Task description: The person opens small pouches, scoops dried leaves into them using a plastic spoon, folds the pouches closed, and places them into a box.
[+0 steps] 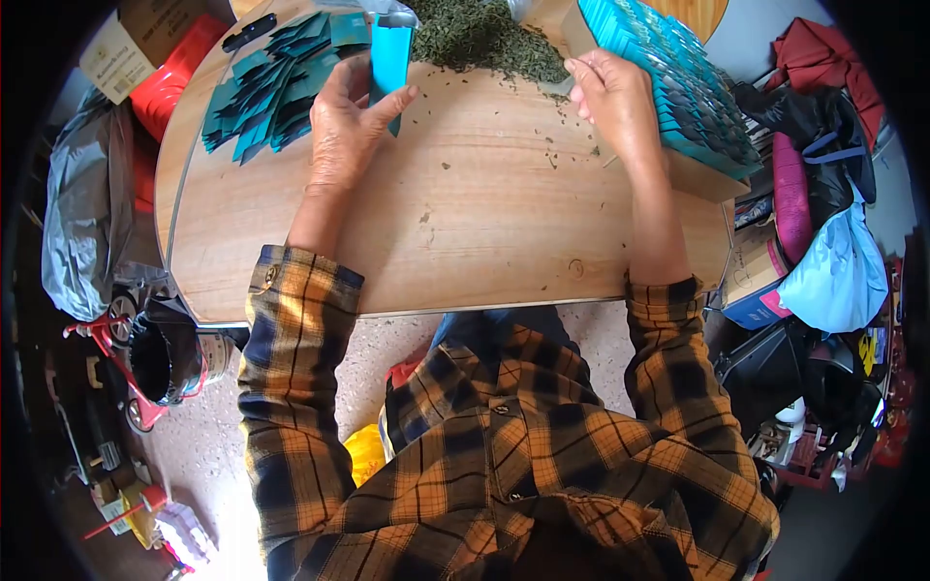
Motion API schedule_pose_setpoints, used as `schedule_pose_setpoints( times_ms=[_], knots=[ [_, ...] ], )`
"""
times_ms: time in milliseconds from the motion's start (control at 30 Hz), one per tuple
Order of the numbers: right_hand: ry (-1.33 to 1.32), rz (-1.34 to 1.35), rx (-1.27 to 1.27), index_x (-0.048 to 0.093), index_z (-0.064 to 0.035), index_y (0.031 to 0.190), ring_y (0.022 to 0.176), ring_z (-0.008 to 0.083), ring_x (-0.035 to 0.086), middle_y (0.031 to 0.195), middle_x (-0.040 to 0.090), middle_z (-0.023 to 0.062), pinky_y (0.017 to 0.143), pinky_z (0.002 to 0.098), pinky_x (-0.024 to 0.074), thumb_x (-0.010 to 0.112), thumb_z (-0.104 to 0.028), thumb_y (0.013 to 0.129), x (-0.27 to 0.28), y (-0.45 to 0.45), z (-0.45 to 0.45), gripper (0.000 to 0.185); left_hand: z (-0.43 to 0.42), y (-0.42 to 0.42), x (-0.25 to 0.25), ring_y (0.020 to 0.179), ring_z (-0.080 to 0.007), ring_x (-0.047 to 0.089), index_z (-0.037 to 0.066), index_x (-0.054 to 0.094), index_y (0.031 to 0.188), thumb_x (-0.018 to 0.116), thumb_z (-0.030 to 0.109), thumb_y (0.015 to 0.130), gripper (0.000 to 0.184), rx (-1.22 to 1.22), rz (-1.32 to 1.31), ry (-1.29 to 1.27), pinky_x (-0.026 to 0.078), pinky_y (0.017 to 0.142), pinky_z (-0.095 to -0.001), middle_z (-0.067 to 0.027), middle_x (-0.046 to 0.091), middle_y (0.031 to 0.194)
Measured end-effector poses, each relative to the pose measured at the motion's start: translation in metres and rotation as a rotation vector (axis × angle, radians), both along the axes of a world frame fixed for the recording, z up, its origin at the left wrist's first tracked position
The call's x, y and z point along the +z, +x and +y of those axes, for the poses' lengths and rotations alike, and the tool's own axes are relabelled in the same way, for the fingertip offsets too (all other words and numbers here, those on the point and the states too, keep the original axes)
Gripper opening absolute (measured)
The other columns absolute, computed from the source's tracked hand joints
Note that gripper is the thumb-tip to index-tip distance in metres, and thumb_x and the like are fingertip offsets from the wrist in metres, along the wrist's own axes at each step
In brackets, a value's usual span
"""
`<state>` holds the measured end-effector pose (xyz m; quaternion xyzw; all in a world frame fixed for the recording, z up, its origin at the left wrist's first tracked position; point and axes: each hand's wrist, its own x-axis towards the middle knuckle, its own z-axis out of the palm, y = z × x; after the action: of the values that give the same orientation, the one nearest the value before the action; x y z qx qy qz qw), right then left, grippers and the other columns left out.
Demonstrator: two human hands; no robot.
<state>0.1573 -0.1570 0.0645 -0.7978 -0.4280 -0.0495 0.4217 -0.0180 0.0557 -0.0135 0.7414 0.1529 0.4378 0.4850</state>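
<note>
My left hand [347,124] is wrapped round a teal paper packet [390,60], held upright over the table with its narrow top end facing up. Dried green leaf [475,37] lies in a loose heap beyond and between my hands. At the heap's right edge, my right hand [612,97] has its fingers closed in a pinch. A small pale piece [557,88] shows by those fingertips; its kind is unclear. Flat teal packets [281,87] lie overlapping to the left of my left hand.
A cardboard box [702,179] packed with rows of teal packets [678,73] stands right of my right hand. Leaf crumbs dot the wooden table [465,213]. A black object [249,33] lies at the back left. Bags and boxes crowd both sides.
</note>
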Motion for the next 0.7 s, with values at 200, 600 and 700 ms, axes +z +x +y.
schedule_pose_setpoints(
  times_ms=[200, 600, 700],
  knots=[
    [-0.281, -0.473, -0.18, 0.061, 0.0003, 0.073, 0.053, 0.0248, 0.062, 0.055, 0.059, 0.0111, 0.055, 0.0373, 0.049, 0.056, -0.019, 0.091, -0.024, 0.018, 0.016, 0.027, -0.004, -0.001, 0.004, 0.102, -0.0218, 0.064, -0.004, 0.055, 0.116, 0.083, 0.022, 0.071, 0.059, -0.045, -0.037, -0.024, 0.048, 0.094, -0.0382, -0.0166, 0.066, 0.107],
    [-0.087, -0.377, -0.105, 0.066, 0.002, 0.095, 0.064, 0.0204, 0.069, 0.074, 0.068, 0.0147, 0.057, 0.0308, 0.0529, 0.055, -0.014, 0.093, -0.048, 0.029, 0.025, 0.02, -0.002, 0.0, -0.001, 0.107, -0.0281, 0.063, -0.003, 0.056, 0.115, 0.084, 0.029, 0.069, 0.063, -0.01, 0.078, 0.075, 0.048, 0.093, -0.04, -0.0199, 0.066, 0.108],
    [0.022, -0.218, -0.041, 0.065, 0.0032, 0.102, 0.069, 0.0154, 0.069, 0.081, 0.07, 0.0132, 0.057, 0.0266, 0.0535, 0.055, -0.013, 0.094, -0.037, 0.016, 0.022, 0.02, -0.005, -0.003, 0.004, 0.106, -0.0284, 0.063, -0.003, 0.057, 0.114, 0.084, 0.028, 0.068, 0.062, -0.027, 0.162, 0.114, 0.049, 0.092, -0.0392, -0.0211, 0.066, 0.107]
  ],
)
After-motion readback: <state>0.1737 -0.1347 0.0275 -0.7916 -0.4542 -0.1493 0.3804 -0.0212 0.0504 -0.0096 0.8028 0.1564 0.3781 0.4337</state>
